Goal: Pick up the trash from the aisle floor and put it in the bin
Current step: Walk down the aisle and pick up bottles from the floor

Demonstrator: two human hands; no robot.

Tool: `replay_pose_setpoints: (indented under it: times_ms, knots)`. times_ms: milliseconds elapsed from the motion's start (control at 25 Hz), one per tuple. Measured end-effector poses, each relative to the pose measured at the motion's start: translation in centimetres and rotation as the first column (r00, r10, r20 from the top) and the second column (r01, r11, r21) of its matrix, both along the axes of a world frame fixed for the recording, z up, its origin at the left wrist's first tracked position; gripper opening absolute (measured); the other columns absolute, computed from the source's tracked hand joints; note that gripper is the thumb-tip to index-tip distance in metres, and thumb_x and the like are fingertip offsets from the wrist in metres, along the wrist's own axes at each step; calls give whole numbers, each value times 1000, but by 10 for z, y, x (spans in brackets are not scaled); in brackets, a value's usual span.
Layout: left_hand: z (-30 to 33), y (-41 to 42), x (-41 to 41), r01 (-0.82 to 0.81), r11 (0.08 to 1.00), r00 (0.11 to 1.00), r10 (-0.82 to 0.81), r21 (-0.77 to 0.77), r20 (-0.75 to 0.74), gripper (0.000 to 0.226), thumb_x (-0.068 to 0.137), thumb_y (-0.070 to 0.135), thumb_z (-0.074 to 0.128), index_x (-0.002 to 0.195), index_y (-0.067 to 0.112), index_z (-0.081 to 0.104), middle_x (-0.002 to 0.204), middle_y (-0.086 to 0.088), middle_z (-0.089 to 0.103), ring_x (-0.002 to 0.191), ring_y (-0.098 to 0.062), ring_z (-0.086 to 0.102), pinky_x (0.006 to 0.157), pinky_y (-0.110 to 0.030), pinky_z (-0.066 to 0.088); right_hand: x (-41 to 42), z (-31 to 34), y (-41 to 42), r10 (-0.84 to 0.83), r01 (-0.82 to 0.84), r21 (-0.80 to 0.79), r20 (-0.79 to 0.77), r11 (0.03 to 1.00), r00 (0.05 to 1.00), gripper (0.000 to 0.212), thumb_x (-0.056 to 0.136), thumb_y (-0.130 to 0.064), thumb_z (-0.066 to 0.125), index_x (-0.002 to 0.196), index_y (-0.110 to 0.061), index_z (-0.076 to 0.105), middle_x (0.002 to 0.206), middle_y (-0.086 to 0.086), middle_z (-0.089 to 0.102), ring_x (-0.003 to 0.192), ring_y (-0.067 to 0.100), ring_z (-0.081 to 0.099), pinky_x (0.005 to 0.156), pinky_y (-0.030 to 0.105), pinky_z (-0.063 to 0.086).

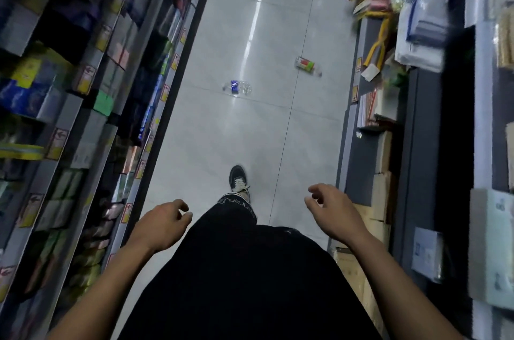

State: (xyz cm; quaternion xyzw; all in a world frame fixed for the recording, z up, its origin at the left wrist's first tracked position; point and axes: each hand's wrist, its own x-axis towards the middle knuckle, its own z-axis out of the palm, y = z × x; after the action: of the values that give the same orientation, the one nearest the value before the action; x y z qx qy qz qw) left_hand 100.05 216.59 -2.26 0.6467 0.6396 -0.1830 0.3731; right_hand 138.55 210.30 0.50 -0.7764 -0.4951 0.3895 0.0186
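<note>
Bare fingers (pixel 182 204), ours: loosely curled on both hands, holding nothing. Left hand (pixel 164 224) and right hand (pixel 332 207) hang out in front at either side of our dark clothing, well apart from any trash.

Item one: clear bottle (pixel 237 87), blue label, lying on its side on the floor (pixel 222 131) mid-aisle, ahead of our shoe (pixel 239 179). It looks crumpled; we judge it empty, very light, thin-walled and springy, smooth enough to slip. Best hold, in our view: fingers wrapped across the labelled middle, or a pinch at the neck, which should be the stiffest part.

Item two: second bottle (pixel 307 65), green and red label, also on its side, farther on and nearer the right-hand shelf (pixel 370 106). Contents cannot be told; we expect the same light plastic and the same hold. Both may roll if nudged, so a grip from above seems safest.

Not fragile, either one.

Surroundings: stocked shelves (pixel 83 83) line the left; boxes and packets line the right. Bin: not in view.
</note>
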Motion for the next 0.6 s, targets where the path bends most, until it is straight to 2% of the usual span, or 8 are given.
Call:
replay_pose_setpoints:
  times_ms: [160,360,600]
  knots:
    - [8,114,45,75,997,996,-76,15,36,33,96,50,46,118,32,63,103,11,71,96,-17,65,85,-37,54,21,6,56,-44,44,-31,9,999,999,39,99,-47,54,130,-25,61,119,-8,65,103,7,62,90,33,54]
    - [20,244,114,185,979,981,-189,82,48,32,95,49,46,117,33,62,94,17,65,93,-16,63,79,-34,51,64,9,104,-154,155,-59,29,986,988,34,98,-45,56,126,-27,62,120,-9,64,106,11,61,90,34,53]
    - [11,357,204,222,972,974,-225,78,25,31,96,49,46,117,33,62,103,13,71,92,-15,64,81,-36,54,148,-10,201,-209,208,-83,-6,975,978,34,98,-44,56,126,-26,63,115,-9,63,102,9,61,89,32,52]
